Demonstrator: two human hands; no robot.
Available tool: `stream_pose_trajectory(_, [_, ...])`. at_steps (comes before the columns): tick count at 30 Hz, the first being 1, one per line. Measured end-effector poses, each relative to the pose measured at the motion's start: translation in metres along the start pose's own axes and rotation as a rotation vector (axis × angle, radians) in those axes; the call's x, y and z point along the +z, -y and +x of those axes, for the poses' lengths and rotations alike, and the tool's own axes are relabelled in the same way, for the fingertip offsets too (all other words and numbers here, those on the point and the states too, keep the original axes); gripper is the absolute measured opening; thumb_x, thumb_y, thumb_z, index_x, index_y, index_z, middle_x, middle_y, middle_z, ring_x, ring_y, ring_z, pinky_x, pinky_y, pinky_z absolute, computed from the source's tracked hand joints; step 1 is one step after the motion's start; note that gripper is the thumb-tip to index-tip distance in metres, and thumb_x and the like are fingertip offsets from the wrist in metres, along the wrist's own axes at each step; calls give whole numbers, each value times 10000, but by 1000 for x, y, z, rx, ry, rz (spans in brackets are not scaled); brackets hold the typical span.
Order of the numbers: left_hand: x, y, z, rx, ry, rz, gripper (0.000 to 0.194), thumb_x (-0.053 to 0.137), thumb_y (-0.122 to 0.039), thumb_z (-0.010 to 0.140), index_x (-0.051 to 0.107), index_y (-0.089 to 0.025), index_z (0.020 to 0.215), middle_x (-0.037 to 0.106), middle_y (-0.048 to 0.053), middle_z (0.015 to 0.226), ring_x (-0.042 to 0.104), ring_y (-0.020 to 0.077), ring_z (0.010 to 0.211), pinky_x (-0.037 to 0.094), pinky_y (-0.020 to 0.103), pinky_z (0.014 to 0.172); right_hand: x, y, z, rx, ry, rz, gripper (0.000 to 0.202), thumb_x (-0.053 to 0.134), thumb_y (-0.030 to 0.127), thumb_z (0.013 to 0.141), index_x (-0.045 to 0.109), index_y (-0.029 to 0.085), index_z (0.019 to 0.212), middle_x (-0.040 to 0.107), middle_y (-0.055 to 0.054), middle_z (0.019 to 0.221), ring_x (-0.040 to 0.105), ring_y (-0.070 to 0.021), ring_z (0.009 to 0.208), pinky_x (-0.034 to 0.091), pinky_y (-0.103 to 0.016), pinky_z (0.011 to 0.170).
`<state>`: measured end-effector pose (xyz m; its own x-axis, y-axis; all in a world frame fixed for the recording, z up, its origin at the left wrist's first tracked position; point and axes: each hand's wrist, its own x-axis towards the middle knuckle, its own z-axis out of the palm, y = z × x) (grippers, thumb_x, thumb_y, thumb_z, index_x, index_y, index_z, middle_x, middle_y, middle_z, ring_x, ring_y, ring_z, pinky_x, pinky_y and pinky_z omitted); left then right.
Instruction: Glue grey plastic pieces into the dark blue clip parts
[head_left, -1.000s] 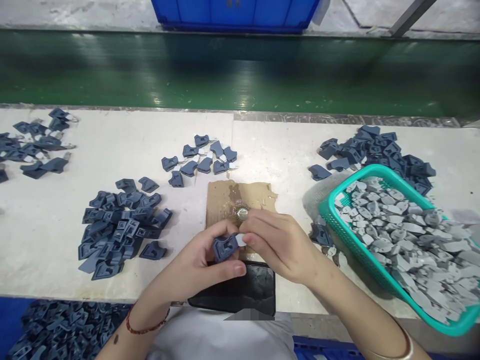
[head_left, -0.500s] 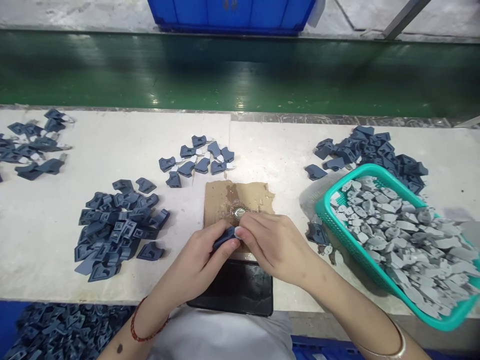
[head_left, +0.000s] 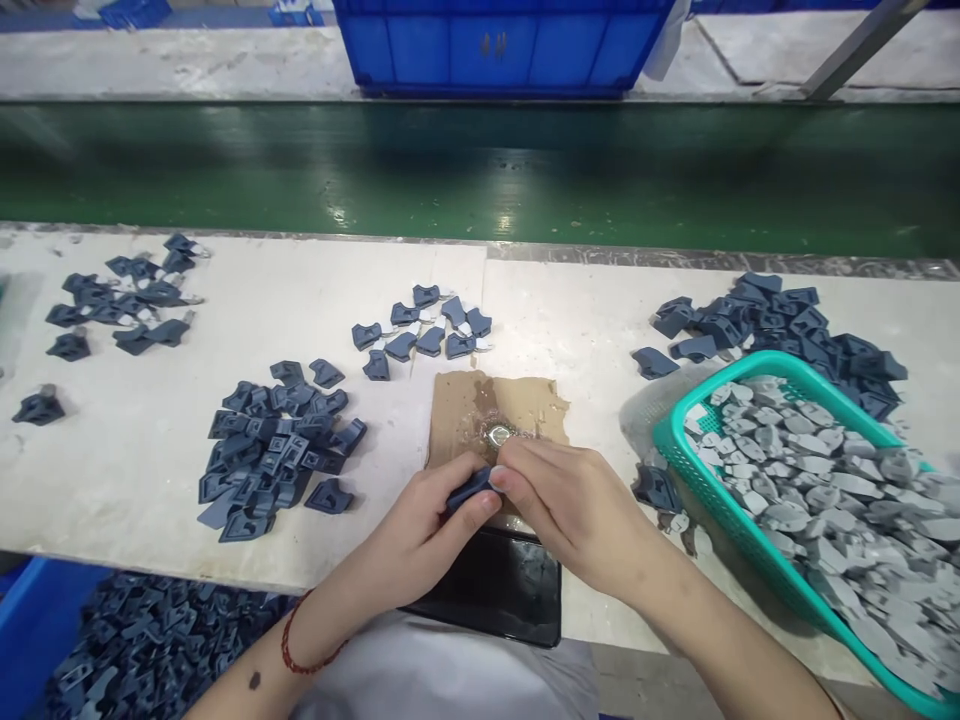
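Observation:
My left hand (head_left: 442, 520) is closed round a blue-grey plastic part (head_left: 471, 490), thumb on the near side, above the near edge of a brown cardboard piece (head_left: 457, 410). Pressed against the part's right end, the thumb and fingers of my right hand (head_left: 570, 500) are pinched together. A pale spot shows at that pinch, but I cannot tell whether it is a small piece or a nail. Just beyond my right fingers, a shiny metal piece (head_left: 499, 436) lies on the wet cardboard. Below my hands is a black flat tray-like object (head_left: 499, 590), partly covered by my left wrist.
Blue-grey parts form heaps at left (head_left: 277, 450) and right (head_left: 780, 320). Parts with white pieces attached (head_left: 427, 325) lie at mid-table. A teal basket (head_left: 675, 430) holds pale grey pieces. A green belt (head_left: 420, 190) runs behind, with a blue crate (head_left: 502, 50) beyond.
The whole view has shifted, so the table's things appear further right and slightly lower, with more showing at left. Both hands keep the same grip on the part.

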<state>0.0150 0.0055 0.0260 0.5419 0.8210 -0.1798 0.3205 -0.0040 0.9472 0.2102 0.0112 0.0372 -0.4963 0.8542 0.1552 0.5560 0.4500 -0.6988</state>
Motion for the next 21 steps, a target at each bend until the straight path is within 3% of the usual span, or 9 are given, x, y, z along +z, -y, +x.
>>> stream_pose_trajectory(3, [-15,-4,-2,6,-72,150,253,467,-384,1043,647,-205,1039,693,35,915,632,197,819,472,269,706,-13,-2,-6,101,-22,5,403,329,345,1092,546,212,779,610,-14,742,567,-145,674,395,-269,616])
stream_pose_trajectory(5, [-36,-9,-3,-4,-220,320,244,469,-382,1036,640,-208,1027,677,43,898,615,205,795,462,284,700,-28,-8,-14,230,-223,-95,389,335,355,1073,596,218,819,660,-38,795,606,-174,732,414,-294,655])
stream_pose_trajectory(7, [-65,-13,-1,-96,-430,524,246,491,-393,1011,637,-195,1029,666,65,891,599,226,770,448,305,682,-44,-17,-23,487,-501,-291,310,384,358,1029,606,226,857,675,-55,812,605,-203,724,403,-322,650])
stream_pose_trajectory(9, [-96,-16,3,-265,-585,749,302,531,-404,978,648,-165,1121,686,95,962,604,248,787,454,333,730,-60,-29,-32,837,-610,-473,235,422,371,982,609,231,955,693,-80,854,608,-243,720,383,-347,625])
stream_pose_trajectory(11, [-124,-15,11,-394,-633,860,421,505,-411,979,633,-111,1245,694,130,1020,630,284,882,474,367,827,-69,-42,-39,1100,-458,-568,281,414,391,963,604,222,1082,715,-128,1006,636,-304,802,386,-375,626])
stream_pose_trajectory(12, [-136,-13,15,-424,-637,876,485,502,-393,973,599,-71,1322,694,153,1035,634,308,920,474,391,859,-72,-48,-42,1157,-334,-593,318,400,399,963,600,210,1122,706,-154,1100,644,-336,876,398,-390,642])
stream_pose_trajectory(15, [-161,-2,25,-473,-581,868,635,501,-371,957,456,-19,1484,692,206,1150,647,335,975,490,413,877,-72,-60,-47,1134,-44,-662,357,335,363,978,596,165,1120,639,-209,1235,613,-383,1049,433,-411,711])
stream_pose_trajectory(18, [-171,11,26,-491,-515,862,743,533,-465,940,376,-70,1549,606,232,1367,649,335,1021,501,410,886,-70,-63,-46,1094,55,-686,290,315,290,970,572,168,1026,630,-202,1171,618,-346,970,425,-384,681])
stream_pose_trajectory(21, [-171,19,19,-505,-492,886,765,565,-570,904,447,-107,1501,627,221,1323,652,346,1002,497,423,877,-73,-60,-43,1085,60,-641,175,387,267,934,543,197,896,662,-157,1000,609,-284,782,377,-350,604])
